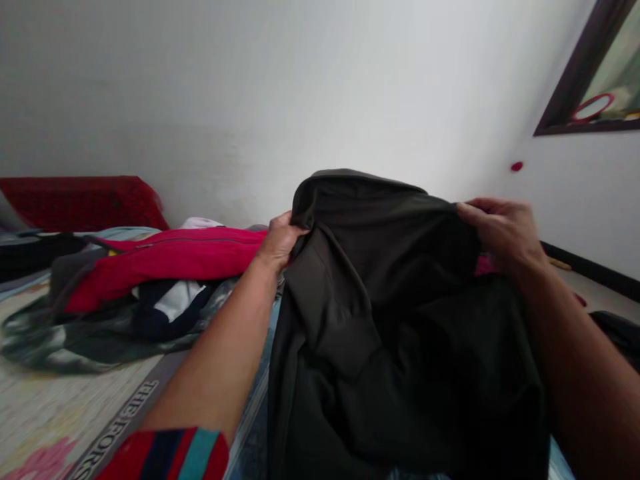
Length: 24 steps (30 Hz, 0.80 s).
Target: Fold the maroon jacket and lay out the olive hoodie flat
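Observation:
A dark, nearly black garment hangs spread between my two hands in the head view; its loose folds make it unclear whether it is a jacket or trousers. My left hand pinches its upper left edge, thumb on the near side. At the upper right edge, my right hand grips the cloth between thumb and fingers. The lower part drapes down toward me, past the bottom of the view. Beyond my left forearm lies a red zipped garment on a pile of clothes.
Camouflage-patterned cloth and a navy and white piece lie under the red garment on a floral-patterned sheet. A dark red patterned object stands against the white wall. A dark-framed window is at upper right.

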Motion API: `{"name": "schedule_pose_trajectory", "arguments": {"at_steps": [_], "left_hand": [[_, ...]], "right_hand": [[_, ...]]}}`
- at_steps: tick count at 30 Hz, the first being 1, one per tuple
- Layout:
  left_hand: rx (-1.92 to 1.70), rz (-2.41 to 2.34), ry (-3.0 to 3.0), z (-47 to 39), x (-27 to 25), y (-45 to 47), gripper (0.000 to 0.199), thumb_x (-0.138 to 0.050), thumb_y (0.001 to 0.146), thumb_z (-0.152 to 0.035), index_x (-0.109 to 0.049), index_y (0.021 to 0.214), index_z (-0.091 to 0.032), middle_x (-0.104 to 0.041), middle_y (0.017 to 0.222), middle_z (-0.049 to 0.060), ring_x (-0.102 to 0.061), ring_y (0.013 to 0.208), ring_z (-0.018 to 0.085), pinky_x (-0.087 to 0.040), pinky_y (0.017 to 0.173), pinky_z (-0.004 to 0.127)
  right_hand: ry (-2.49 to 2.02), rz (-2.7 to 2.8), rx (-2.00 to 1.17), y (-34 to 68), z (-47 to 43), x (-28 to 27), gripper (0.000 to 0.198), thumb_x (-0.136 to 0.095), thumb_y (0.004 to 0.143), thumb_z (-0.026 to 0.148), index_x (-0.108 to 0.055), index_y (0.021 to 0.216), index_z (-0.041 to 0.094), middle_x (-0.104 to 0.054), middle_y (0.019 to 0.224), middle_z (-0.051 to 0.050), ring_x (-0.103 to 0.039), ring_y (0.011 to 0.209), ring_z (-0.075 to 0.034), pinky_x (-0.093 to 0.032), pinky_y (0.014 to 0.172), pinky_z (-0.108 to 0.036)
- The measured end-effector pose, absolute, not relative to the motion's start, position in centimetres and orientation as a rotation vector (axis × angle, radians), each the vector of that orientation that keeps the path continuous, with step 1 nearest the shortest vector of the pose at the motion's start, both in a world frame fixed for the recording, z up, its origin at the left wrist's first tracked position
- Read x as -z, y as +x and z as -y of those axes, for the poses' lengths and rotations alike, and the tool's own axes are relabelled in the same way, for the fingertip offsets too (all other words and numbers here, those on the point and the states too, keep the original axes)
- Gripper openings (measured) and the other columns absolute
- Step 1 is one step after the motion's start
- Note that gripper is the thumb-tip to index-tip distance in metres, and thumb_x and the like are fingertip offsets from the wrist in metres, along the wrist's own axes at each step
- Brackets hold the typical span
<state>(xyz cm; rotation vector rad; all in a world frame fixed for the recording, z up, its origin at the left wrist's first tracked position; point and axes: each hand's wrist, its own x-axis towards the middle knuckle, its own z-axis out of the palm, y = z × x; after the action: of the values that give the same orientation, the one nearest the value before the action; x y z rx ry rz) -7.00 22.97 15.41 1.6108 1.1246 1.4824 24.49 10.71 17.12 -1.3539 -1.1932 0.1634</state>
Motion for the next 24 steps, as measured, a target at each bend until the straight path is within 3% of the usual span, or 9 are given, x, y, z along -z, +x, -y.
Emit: {"name": "schedule_pose_trajectory", "arguments": {"at_steps": [3,5,7,9,11,14,19,24], "left_hand": [[-1.441,-1.454,1.681,-27.5,-14.8,-4.0,0.036,-0.064,0.063,-0.019,-0.065,0.098,-0.013,-0.068,0.099,0.006,-0.058,0.101,0.024,-0.043,0.085,0.031],[-1.329,-1.686,1.698,-29.0,-12.7,-2.8,0.031,-0.062,0.066,-0.023,-0.065,0.095,-0.013,-0.067,0.105,0.011,-0.055,0.108,0.028,-0.041,0.087,0.033],[-1.177,-1.793,1.714,-29.5,-9.7,-2.6,0.026,-0.063,0.064,-0.021,-0.066,0.088,-0.013,-0.067,0.103,0.015,-0.056,0.108,0.031,-0.041,0.085,0.033],[-1.016,-1.867,1.714,-29.2,-6.5,-3.3,0.022,-0.066,0.058,-0.018,-0.066,0.08,-0.013,-0.068,0.099,0.017,-0.058,0.105,0.033,-0.042,0.082,0.034],[-0.877,-1.938,1.692,-28.7,-3.9,-4.6,0.017,-0.069,0.055,-0.017,-0.065,0.071,-0.013,-0.068,0.093,0.019,-0.059,0.101,0.036,-0.043,0.079,0.036],[-0.751,-1.995,1.674,-28.1,-1.6,-6.4,0.016,-0.071,0.054,-0.024,-0.062,0.063,-0.015,-0.069,0.084,0.018,-0.06,0.099,0.038,-0.043,0.076,0.038],[-0.687,-1.943,1.708,-27.3,-0.4,-7.2,0.029,-0.072,0.055,-0.043,-0.06,0.058,-0.017,-0.069,0.076,0.017,-0.061,0.094,0.04,-0.044,0.071,0.039],[-0.695,-1.817,1.771,-25.5,-0.2,-6.5,0.045,-0.079,0.046,-0.047,-0.062,0.074,-0.016,-0.068,0.095,0.019,-0.06,0.099,0.04,-0.044,0.075,0.038]], "right_hand": [[-1.583,1.058,-0.029,25.5,-17.6,-15.9,0.029,-0.058,0.076,0.037,-0.068,0.08,0.011,-0.058,0.064,-0.002,-0.052,0.056,-0.013,-0.036,0.045,-0.021],[-1.696,1.053,-0.198,26.0,-21.0,-13.4,0.033,-0.054,0.079,0.034,-0.065,0.101,0.013,-0.062,0.074,-0.002,-0.055,0.059,-0.013,-0.039,0.046,-0.021],[-1.759,1.071,-0.281,26.5,-22.7,-9.9,0.044,-0.061,0.073,0.032,-0.06,0.113,0.013,-0.064,0.077,-0.003,-0.057,0.06,-0.014,-0.042,0.048,-0.021],[-1.843,1.099,-0.368,27.1,-22.7,-6.0,0.044,-0.069,0.065,0.028,-0.064,0.105,0.01,-0.064,0.073,-0.005,-0.059,0.061,-0.017,-0.043,0.05,-0.023],[-1.93,1.124,-0.443,27.9,-21.9,-2.5,0.026,-0.074,0.059,0.025,-0.069,0.079,0.01,-0.063,0.064,-0.006,-0.06,0.064,-0.02,-0.043,0.054,-0.025],[-2.039,1.107,-0.522,29.3,-20.5,0.9,0.023,-0.073,0.062,0.033,-0.065,0.057,0.012,-0.061,0.056,-0.009,-0.062,0.066,-0.026,-0.044,0.057,-0.03],[-2.062,1.06,-0.609,30.5,-20.4,2.3,0.035,-0.076,0.057,0.047,-0.064,0.056,0.014,-0.063,0.057,-0.01,-0.063,0.066,-0.028,-0.045,0.054,-0.031],[-1.975,1.015,-0.647,30.3,-20.3,2.3,0.031,-0.081,0.047,0.038,-0.067,0.061,0.015,-0.061,0.05,-0.004,-0.062,0.057,-0.023,-0.045,0.05,-0.027]]}}
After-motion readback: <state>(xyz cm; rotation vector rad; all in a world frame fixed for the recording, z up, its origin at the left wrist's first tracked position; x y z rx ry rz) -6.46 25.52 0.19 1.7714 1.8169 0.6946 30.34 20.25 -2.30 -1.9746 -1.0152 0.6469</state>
